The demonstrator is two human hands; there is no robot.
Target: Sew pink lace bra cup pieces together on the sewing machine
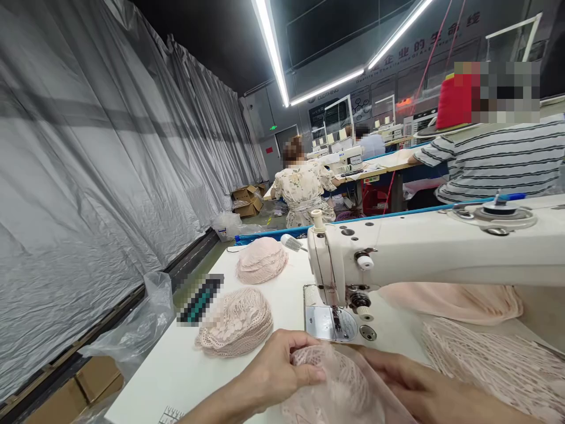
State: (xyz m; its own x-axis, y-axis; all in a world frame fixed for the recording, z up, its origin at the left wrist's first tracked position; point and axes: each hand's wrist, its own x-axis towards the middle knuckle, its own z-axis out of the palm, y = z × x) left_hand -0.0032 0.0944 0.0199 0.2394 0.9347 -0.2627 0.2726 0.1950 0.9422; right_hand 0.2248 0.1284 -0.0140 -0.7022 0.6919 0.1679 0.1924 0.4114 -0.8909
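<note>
A pale pink lace fabric piece [339, 388] is bunched between my two hands, just in front of the sewing machine's needle area. My left hand [278, 368] pinches its left edge, thumb on top and fingers curled behind. On the other side my right hand [408, 377] grips the fabric's right edge; its fingertips are partly hidden by the cloth. Beyond the fabric, the presser foot [338, 321] stands over the metal needle plate [329, 324]. The white sewing machine [424, 247] reaches in from the right.
Stacked lace pieces [238, 321] and a smooth-topped pink stack [262, 259] lie on the white table [176, 377] at left. More lace strips [489, 359] and folded pink fabric [459, 300] lie at right. Cardboard boxes [75, 394] stand below the left edge. Co-workers sit ahead.
</note>
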